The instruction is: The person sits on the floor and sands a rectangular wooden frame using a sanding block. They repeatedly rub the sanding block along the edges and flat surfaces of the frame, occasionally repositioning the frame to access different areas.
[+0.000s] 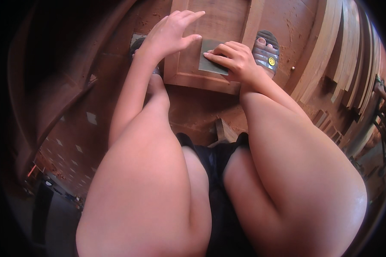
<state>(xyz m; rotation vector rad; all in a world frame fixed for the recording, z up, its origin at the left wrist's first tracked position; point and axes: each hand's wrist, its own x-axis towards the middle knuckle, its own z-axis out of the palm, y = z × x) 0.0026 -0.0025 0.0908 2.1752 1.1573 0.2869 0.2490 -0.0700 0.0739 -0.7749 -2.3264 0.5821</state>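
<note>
A framed wooden panel lies on the dusty floor in front of me. My right hand presses a dark grey-green sheet of sandpaper flat on the panel near its front edge. My left hand rests on the panel's left side, fingers spread, holding nothing. My knees and thighs fill the lower half of the view and hide the floor beneath them.
My right foot in a grey sandal stands just right of the panel. A stack of long pale wooden boards leans along the right. Dark curved wooden furniture parts stand at the left. A small wood block lies between my legs.
</note>
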